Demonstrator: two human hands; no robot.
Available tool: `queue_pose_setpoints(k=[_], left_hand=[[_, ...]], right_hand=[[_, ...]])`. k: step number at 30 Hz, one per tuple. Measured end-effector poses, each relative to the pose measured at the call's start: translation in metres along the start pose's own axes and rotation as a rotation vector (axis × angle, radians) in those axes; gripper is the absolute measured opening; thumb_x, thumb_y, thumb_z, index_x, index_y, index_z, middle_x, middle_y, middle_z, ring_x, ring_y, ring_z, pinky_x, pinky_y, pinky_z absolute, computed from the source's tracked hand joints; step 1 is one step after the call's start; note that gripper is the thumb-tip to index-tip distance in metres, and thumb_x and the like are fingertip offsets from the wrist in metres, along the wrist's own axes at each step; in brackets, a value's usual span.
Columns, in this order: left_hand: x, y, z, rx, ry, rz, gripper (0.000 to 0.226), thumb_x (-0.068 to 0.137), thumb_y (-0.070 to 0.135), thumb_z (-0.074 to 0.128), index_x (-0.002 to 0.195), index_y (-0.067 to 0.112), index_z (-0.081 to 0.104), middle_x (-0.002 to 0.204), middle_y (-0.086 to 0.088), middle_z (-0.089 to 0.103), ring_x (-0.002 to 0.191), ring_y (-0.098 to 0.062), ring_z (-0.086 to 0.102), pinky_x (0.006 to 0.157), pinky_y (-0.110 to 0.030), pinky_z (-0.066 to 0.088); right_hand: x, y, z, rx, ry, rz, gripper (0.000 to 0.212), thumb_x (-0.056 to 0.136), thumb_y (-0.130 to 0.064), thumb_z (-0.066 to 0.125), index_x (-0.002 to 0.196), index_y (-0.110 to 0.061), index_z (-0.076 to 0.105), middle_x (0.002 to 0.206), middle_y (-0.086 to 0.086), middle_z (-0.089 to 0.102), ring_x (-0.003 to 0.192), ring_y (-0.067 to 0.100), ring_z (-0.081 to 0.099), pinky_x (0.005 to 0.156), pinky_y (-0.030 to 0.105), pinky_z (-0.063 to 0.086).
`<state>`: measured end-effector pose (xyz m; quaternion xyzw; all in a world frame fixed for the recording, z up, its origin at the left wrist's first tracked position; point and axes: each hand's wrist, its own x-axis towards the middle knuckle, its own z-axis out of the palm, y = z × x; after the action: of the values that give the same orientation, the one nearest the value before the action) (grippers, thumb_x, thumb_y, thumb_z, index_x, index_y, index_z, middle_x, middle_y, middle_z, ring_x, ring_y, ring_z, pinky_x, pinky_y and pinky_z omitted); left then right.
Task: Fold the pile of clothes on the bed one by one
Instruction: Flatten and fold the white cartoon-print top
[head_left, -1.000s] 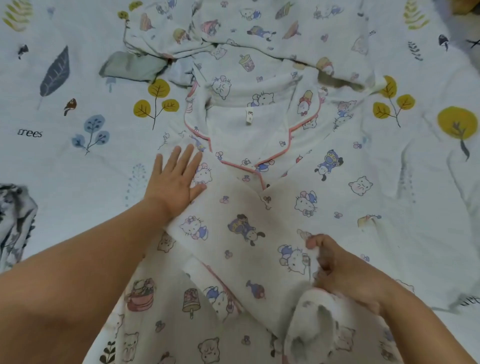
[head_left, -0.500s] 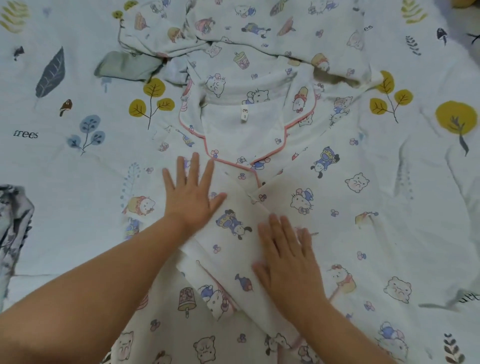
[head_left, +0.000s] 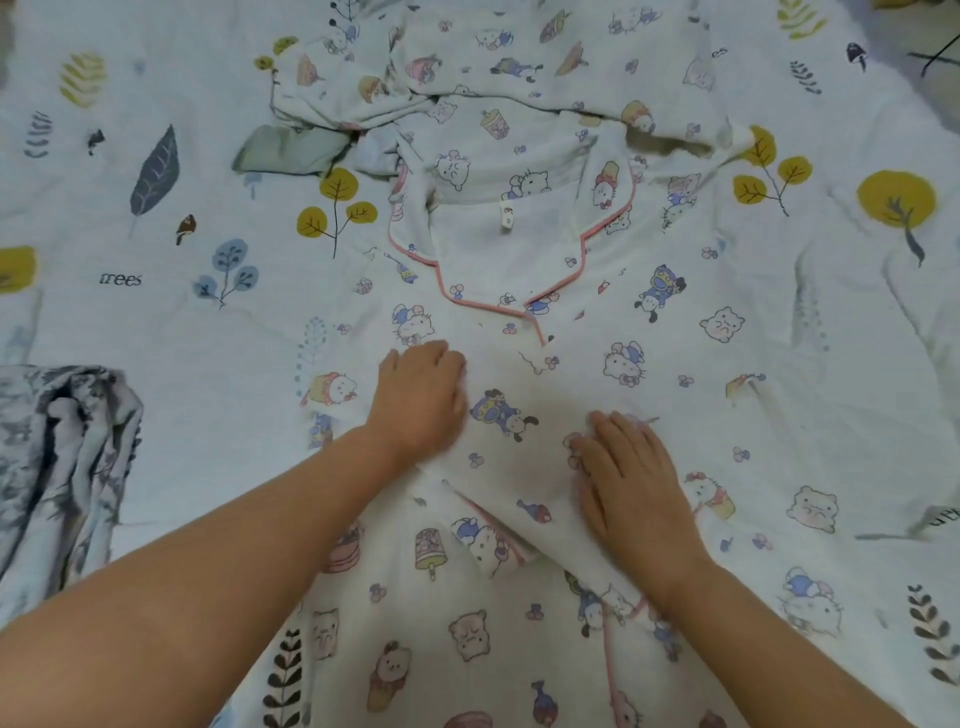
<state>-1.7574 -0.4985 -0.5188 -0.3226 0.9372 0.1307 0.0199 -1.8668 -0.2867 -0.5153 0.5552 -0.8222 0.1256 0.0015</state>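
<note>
Head view: left hand (head_left: 423, 397) curled, blurred, and right hand (head_left: 631, 480) flat smooth the pyjama top (head_left: 675, 332) beneath them; folding its sides likely follows.

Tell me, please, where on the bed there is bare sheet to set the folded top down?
Bare sheet lies left of the pyjama top, between the grey patterned garment and the green cloth. It is crowded in the middle, where the left hand and right hand rest on the top, and above the collar, where more printed clothes lie.

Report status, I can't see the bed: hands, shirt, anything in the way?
Both hands on shirt: left curled, right flat. Grey cloth off left, clear.
</note>
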Motion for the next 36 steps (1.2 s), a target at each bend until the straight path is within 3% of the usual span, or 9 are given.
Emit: queue_pose_setpoints(k=[3,7,14,16,20,25,28,32,36], left_hand=[[-0.032,0.009,-0.007,-0.084,-0.034,0.105,0.034,0.088,0.014,0.045,0.118,0.009,0.059,0.123,-0.008,0.056,0.109,-0.025,0.052,0.094,-0.035,0.038],[-0.079,0.017,-0.016,-0.148,-0.067,0.196,0.03,0.085,0.009,0.055,0.112,0.006,0.065,0.117,-0.011,0.061,0.104,-0.028,0.058,0.088,-0.037,0.045],[-0.16,0.036,-0.021,-0.139,-0.026,0.225,0.022,0.072,0.007,0.054,0.086,0.002,0.071,0.091,-0.015,0.068,0.075,-0.03,0.066,0.062,-0.035,0.055],[-0.18,0.038,-0.019,-0.109,-0.023,0.153,0.032,0.065,0.005,0.059,0.095,0.0,0.07,0.1,-0.021,0.067,0.084,-0.035,0.067,0.066,-0.04,0.057],[-0.212,0.036,-0.014,-0.03,0.014,-0.07,0.045,0.068,0.021,0.037,0.103,0.003,0.058,0.101,-0.031,0.062,0.083,-0.044,0.065,0.064,-0.046,0.054],[-0.25,0.028,0.023,-0.086,0.049,-0.473,0.044,0.079,0.012,0.063,0.118,-0.008,0.053,0.121,-0.041,0.045,0.107,-0.056,0.047,0.085,-0.06,0.044],[-0.27,0.037,0.04,-0.168,-0.028,-0.649,0.055,0.083,0.009,0.059,0.131,-0.012,0.039,0.128,-0.038,0.04,0.117,-0.051,0.039,0.094,-0.056,0.039],[-0.283,0.05,0.049,-0.247,-0.014,-0.789,0.059,0.086,0.012,0.056,0.136,-0.007,0.033,0.123,-0.036,0.043,0.106,-0.05,0.044,0.087,-0.053,0.039],[-0.288,0.054,0.037,-0.471,0.038,-0.945,0.057,0.092,0.022,0.054,0.14,0.007,0.029,0.128,-0.03,0.047,0.112,-0.046,0.049,0.093,-0.051,0.039]], right_hand=[[-0.017,-0.009,-0.017,0.081,0.03,0.084,0.039,0.061,0.011,0.077,0.098,0.004,0.068,0.102,0.024,0.066,0.092,0.039,0.065,0.084,0.051,0.05],[-0.046,-0.013,-0.035,0.098,-0.01,0.131,0.032,0.059,0.013,0.074,0.089,0.003,0.069,0.089,0.019,0.066,0.075,0.036,0.066,0.063,0.042,0.055],[-0.105,0.002,-0.057,0.023,-0.118,0.342,0.034,0.054,0.008,0.08,0.085,0.001,0.069,0.094,0.023,0.065,0.078,0.039,0.064,0.063,0.041,0.054],[-0.121,0.013,-0.063,0.027,-0.132,0.408,0.035,0.055,0.012,0.077,0.088,0.003,0.068,0.095,0.027,0.063,0.081,0.044,0.063,0.067,0.044,0.053],[-0.148,0.045,-0.069,-0.003,-0.125,0.553,0.044,0.058,0.013,0.072,0.1,0.009,0.061,0.097,0.032,0.058,0.084,0.049,0.058,0.068,0.05,0.051],[-0.168,0.095,-0.067,0.084,-0.179,0.886,0.043,0.084,-0.001,0.056,0.126,0.005,0.046,0.126,0.029,0.046,0.115,0.043,0.044,0.093,0.05,0.037],[-0.173,0.112,-0.061,0.189,-0.283,0.931,0.024,0.088,-0.005,0.051,0.11,0.005,0.05,0.11,0.029,0.054,0.105,0.04,0.05,0.088,0.043,0.039],[-0.181,0.113,-0.062,0.389,-0.352,1.004,0.02,0.087,-0.013,0.055,0.098,0.003,0.052,0.088,0.018,0.057,0.083,0.032,0.054,0.068,0.033,0.036],[-0.194,0.109,-0.066,0.457,-0.518,1.029,0.013,0.085,-0.013,0.059,0.087,-0.004,0.049,0.084,0.011,0.055,0.081,0.028,0.05,0.071,0.031,0.034]])
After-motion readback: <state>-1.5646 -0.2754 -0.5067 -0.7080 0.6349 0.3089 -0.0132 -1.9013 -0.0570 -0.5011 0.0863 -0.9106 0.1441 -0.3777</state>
